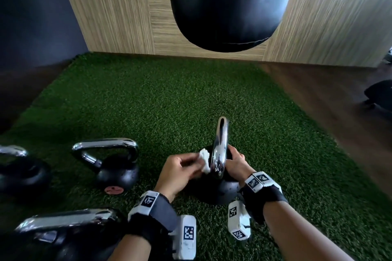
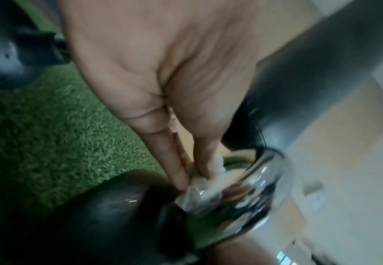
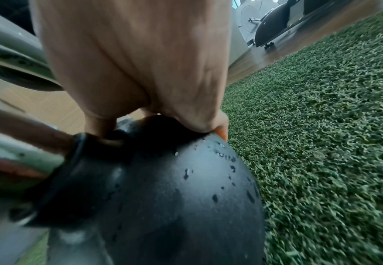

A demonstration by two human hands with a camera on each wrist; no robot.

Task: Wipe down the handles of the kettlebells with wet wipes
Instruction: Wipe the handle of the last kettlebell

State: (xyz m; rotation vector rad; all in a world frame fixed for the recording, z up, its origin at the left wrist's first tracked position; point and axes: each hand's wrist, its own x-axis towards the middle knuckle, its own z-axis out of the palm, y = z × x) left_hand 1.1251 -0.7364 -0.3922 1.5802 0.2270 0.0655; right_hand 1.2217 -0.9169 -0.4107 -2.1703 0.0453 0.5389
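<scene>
Dim, soft light. Glare on curved chrome kettlebell handle [image 1: 220, 146] just right of left hand [image 1: 180, 168]. Wrist views motion-blurred; head-view edges bowed.

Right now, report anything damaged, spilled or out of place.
The kettlebell under the right hand is flecked with small marks, chips or droplets, unclear which. A reddish disc shows at the foot of the kettlebell to its left.

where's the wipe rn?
Head view, low centre: the wet wipe is pinched in the left hand, pressed against the left side of the chrome handle of the kettlebell that the right hand holds.
</scene>
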